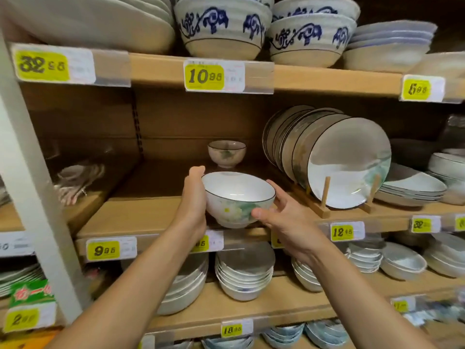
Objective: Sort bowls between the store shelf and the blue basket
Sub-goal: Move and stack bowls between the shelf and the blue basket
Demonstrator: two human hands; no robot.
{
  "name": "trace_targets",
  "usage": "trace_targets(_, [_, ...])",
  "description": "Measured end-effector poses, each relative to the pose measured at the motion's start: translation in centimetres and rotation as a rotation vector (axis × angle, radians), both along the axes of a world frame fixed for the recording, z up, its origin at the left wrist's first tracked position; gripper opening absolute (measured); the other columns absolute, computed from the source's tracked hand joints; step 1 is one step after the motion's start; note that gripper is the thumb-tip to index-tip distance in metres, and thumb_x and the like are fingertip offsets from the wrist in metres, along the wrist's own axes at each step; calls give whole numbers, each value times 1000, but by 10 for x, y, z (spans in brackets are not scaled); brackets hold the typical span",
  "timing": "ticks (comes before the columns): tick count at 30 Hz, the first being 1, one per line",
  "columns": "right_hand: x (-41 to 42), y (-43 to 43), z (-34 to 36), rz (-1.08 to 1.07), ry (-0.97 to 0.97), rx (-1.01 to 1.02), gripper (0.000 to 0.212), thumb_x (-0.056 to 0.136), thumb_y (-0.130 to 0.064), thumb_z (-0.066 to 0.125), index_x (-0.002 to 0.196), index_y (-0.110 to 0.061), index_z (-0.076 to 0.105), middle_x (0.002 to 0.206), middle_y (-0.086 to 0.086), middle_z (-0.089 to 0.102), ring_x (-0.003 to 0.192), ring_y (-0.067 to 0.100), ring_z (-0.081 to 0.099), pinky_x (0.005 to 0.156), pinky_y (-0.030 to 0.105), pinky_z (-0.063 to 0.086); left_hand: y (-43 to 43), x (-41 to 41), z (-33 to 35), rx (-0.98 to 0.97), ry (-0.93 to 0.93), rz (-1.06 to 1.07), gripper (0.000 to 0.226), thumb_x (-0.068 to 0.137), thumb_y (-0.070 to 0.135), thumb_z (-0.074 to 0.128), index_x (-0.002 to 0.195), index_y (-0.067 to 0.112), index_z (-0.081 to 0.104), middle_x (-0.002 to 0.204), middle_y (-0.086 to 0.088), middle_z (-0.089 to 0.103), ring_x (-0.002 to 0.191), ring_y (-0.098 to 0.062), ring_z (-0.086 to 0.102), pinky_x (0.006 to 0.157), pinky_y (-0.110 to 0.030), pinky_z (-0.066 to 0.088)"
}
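Note:
A white bowl (239,197) with a dark rim and a green flower pattern hovers at the front edge of the middle shelf (141,217). My left hand (193,197) grips its left side, thumb up at the rim. On the bowl's right, my right hand (279,215) has its thumb against the lower wall and its fingers spread loosely behind the rim. A smaller matching footed bowl (227,152) stands upright at the back of the same shelf. The blue basket is not in view.
Several plates (349,170) lean in a wooden rack (324,197) just right of the bowl. Large blue-patterned bowls (221,28) fill the shelf above, and stacks of white bowls (244,275) the shelf below. A white upright post (27,177) stands at the left.

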State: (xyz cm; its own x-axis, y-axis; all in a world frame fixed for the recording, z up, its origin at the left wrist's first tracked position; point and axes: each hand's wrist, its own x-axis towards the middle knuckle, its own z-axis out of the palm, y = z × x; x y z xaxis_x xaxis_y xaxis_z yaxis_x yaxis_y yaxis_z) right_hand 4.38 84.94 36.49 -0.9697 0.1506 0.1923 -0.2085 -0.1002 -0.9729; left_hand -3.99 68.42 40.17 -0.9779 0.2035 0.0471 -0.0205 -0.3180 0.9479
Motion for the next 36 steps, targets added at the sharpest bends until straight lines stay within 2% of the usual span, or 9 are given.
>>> trace_targets(3, [-16, 16, 1, 37, -9, -2, 124, 50, -17, 94, 152, -27, 24, 139, -1, 56, 119, 9, 60, 90, 25, 54, 0, -2, -6, 4, 42, -23, 40, 91, 40, 43, 73, 26, 76, 87, -6, 75, 86, -17, 70, 70, -31, 54])
trace_targets(5, [-25, 26, 3, 69, -8, 20, 131, 43, -25, 96, 152, -28, 24, 140, -1, 55, 121, 11, 59, 99, 31, 49, 3, -3, -10, 10, 88, -37, 34, 89, 34, 45, 105, 21, 73, 80, -20, 64, 83, -18, 70, 72, -28, 48])
trace_targets(7, [-32, 35, 4, 99, -1, 11, 132, 42, -25, 96, 152, -27, 23, 140, -1, 55, 121, 11, 59, 103, 34, 47, 4, -5, -15, 25, 129, -83, 70, 84, 33, 50, 149, 13, 30, 103, -20, 47, 90, -3, 66, 82, -30, 47])
trace_targets(9, [-37, 43, 2, 122, 9, -22, 128, 43, -23, 95, 151, -25, 25, 139, 0, 57, 120, 13, 60, 104, 37, 47, 4, -9, -20, 15, 128, -152, 104, 68, 39, 61, 154, 19, 7, 122, -16, 42, 108, -4, 52, 100, -39, 44])
trace_targets(11, [-41, 48, 2, 153, 27, -24, 113, 48, -21, 94, 146, -21, 36, 133, 1, 62, 119, 16, 61, 102, 38, 49, 2, -9, -18, -51, 129, -184, 111, 58, 40, 67, 154, 21, 14, 140, -21, 49, 123, -20, 57, 110, -46, 38])
trace_targets(15, [-56, 44, 15, 116, 101, -76, 87, 47, -15, 93, 125, -12, 53, 119, 2, 69, 111, 17, 66, 92, 35, 54, 7, -20, -3, -94, 205, -247, 72, 66, 25, 68, 133, 8, 51, 126, -12, 61, 113, -30, 53, 102, -46, 35])
trace_targets(22, [-91, 41, 59, 7, 82, -141, 85, 45, -22, 89, 123, -6, 60, 110, 5, 73, 107, 19, 68, 81, 26, 57, 13, -68, 31, -129, 254, -239, 41, 81, 9, 64, 117, -10, 59, 119, -12, 68, 124, -26, 56, 101, -34, 44])
trace_targets(28, [-136, 40, 86, -90, 133, -187, 60, 66, -5, 83, 118, -20, 59, 114, 0, 68, 102, 17, 65, 69, 26, 57, 27, -111, 54, -45, 296, -301, 62, 81, 11, 65, 140, 11, 46, 137, -7, 57, 128, -24, 53, 109, -40, 41])
trace_targets(36, [-195, 42, 102, -142, 137, -139, 49, 74, 1, 76, 121, -5, 62, 120, 12, 67, 112, 29, 63, 99, 44, 50, 47, -174, 60, -50, 328, -346, 46, 94, 8, 55, 140, 10, 46, 132, -5, 60, 124, -20, 56, 101, -32, 48])
